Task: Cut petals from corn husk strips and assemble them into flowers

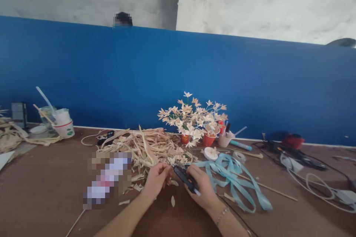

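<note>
My right hand (201, 187) is wrapped round a black handheld tool (185, 178) with a cord trailing from its side. Its tip points up and left, close to my left hand (157, 180). The left fingers are pinched together near a small pale petal (171, 160); what they hold is too small to make out. Loose petals lie on the table just below, one of them (172, 201) between my forearms. Behind my hands spreads a heap of dried husk strips (155, 144). Pale star-shaped flowers (186, 109) stand in small red pots (208, 140).
Light-blue ribbon (236, 189) and a thin stick (267, 188) lie right on the brown table (55, 177). A white cup (64, 127) stands far left, a pixelated object (107, 179) left of my hands. Cables and a power adapter (291, 163) lie right. A blue partition (111, 74) rises behind.
</note>
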The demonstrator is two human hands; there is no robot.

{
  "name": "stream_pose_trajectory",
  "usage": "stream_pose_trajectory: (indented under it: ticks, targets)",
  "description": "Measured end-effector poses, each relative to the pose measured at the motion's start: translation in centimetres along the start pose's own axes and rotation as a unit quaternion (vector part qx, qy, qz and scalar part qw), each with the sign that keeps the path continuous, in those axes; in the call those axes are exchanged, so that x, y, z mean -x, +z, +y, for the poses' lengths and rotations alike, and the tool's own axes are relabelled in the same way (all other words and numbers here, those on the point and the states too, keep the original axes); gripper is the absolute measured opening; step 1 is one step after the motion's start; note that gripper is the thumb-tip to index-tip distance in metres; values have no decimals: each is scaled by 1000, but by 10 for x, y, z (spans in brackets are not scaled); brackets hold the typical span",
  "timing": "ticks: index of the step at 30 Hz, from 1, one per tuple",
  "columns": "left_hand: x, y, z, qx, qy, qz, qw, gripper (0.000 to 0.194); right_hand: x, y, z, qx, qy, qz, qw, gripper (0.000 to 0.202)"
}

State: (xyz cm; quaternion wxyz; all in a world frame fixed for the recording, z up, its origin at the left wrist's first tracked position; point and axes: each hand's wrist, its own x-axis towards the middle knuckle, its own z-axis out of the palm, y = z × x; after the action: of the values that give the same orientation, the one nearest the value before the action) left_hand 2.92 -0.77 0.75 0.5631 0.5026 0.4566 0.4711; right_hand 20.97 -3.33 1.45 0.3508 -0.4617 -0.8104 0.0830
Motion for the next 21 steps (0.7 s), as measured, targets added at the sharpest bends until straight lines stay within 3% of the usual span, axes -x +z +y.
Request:
stream_pose_trajectory:
  ticks: [21]
  targets:
    - [-5,-3,-14,-37,21,-7,999,32,-1,0,0,23,-3,-19,1000,15]
